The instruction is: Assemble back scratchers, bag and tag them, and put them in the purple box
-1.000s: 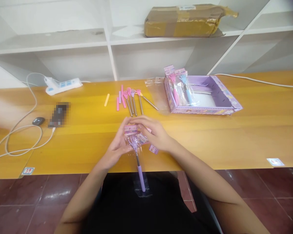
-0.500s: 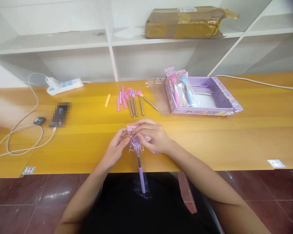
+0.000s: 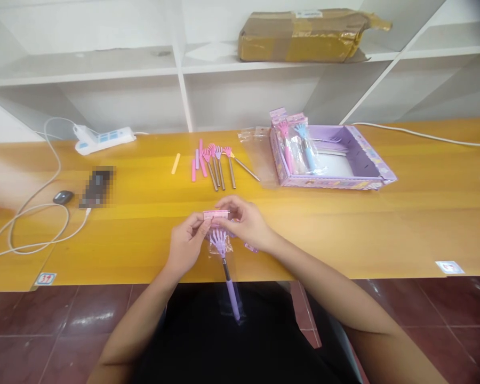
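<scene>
A purple back scratcher (image 3: pixel 231 290) in a clear plastic bag hangs over the table's front edge, its hand-shaped head up near my fingers. At the top of the bag is a pink printed card (image 3: pixel 216 214). My left hand (image 3: pixel 187 242) pinches the card's left side between thumb and fingers. My right hand (image 3: pixel 246 220) is closed on its right side, thumb pressed to the front. Part of another printed card (image 3: pixel 251 247) shows below my right palm. Farther back lie several back scratcher heads with metal rods (image 3: pixel 220 168), beside loose pink and purple handle sleeves (image 3: pixel 197 160).
A purple display box (image 3: pixel 332 181) holds a pink and a blue bagged back scratcher. Clear bags (image 3: pixel 260 160) lie against its left side. At left are a phone (image 3: pixel 98 186), a black mouse-like object (image 3: pixel 63 197), cables and a power strip (image 3: pixel 106 140). A taped carton (image 3: pixel 304 37) sits on the shelf.
My right fingers have drawn back from over the card, so its pink face now shows more fully between both hands. The bagged back scratcher's head has shifted slightly left.
</scene>
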### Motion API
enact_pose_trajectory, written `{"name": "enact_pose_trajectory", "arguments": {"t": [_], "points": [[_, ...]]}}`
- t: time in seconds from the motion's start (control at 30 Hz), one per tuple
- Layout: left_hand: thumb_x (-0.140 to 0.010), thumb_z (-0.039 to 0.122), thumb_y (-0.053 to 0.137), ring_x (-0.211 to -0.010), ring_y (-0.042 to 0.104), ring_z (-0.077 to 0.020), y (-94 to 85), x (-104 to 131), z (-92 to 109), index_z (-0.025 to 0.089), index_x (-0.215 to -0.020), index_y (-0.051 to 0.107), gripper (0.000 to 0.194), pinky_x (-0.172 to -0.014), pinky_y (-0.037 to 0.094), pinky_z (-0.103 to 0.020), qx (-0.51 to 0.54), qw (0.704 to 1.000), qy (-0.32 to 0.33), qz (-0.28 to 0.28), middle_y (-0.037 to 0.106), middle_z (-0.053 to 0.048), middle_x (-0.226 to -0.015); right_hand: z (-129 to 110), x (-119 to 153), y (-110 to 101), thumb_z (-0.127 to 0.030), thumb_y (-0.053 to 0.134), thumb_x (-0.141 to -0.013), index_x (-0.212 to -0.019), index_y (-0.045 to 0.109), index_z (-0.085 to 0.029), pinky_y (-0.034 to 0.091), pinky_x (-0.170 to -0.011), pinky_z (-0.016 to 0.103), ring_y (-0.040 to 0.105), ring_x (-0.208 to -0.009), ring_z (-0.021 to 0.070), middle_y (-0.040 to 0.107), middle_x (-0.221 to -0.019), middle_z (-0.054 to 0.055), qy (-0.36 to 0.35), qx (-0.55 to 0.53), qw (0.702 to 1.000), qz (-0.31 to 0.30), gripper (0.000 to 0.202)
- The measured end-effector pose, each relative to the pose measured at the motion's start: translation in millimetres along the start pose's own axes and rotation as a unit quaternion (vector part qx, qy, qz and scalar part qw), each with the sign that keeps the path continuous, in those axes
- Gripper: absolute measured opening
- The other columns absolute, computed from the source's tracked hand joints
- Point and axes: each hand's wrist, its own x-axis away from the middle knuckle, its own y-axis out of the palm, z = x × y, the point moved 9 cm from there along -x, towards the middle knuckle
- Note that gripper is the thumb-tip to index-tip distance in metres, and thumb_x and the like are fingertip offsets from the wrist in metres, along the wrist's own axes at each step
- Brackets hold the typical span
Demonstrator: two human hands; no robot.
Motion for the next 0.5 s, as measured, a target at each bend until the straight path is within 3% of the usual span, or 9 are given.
{"name": "enact_pose_trajectory", "arguments": {"t": [0.13,0.33,0.43,0.5], "points": [[-0.102,0.052,0.066,-0.090,0.078,-0.0228,-2.2,1,-4,0.021,-0.108,0.075,0.033,-0.083,0.060,-0.033,-0.034,0.999,-0.001,0.005,0.083,-0.006,-0.105,2,-2,-5,-0.040,0.079,-0.091,-0.114,0.068,-0.021,0.058,-0.064,0.027,0.067,-0.069,0.0136,0.069,-0.083,-0.002,0.033,-0.002,0.999,-0.026,0.032],[-0.101,0.054,0.066,-0.087,0.077,-0.0223,-0.9,-1,-6,0.021,-0.109,0.076,0.035,-0.080,0.062,-0.033,-0.024,0.999,-0.018,-0.018,0.083,-0.005,-0.105,-29,6,-16,-0.021,0.058,-0.103,-0.132,0.066,-0.022,0.057,-0.071,0.030,0.072,-0.078,0.0162,0.076,-0.095,0.002,0.019,0.149,0.985,-0.083,0.030],[-0.100,0.053,0.069,-0.088,0.077,-0.0225,-2.4,-1,-7,0.020,-0.107,0.076,0.035,-0.079,0.062,-0.033,0.006,0.999,-0.030,-0.015,0.083,-0.007,-0.106,-43,34,-22,-0.031,0.054,-0.109,-0.129,0.066,-0.021,0.055,-0.070,0.031,0.070,-0.076,0.0171,0.077,-0.100,0.005,0.042,0.209,0.974,-0.076,0.025],[-0.099,0.053,0.069,-0.088,0.077,-0.0228,-2.6,-1,-8,0.020,-0.106,0.075,0.035,-0.080,0.062,-0.033,0.014,0.999,-0.031,-0.012,0.083,-0.007,-0.106,-40,64,-13,-0.042,0.063,-0.106,-0.117,0.068,-0.022,0.054,-0.068,0.032,0.069,-0.075,0.0184,0.077,-0.100,0.006,0.070,0.235,0.964,-0.106,0.023]]}}
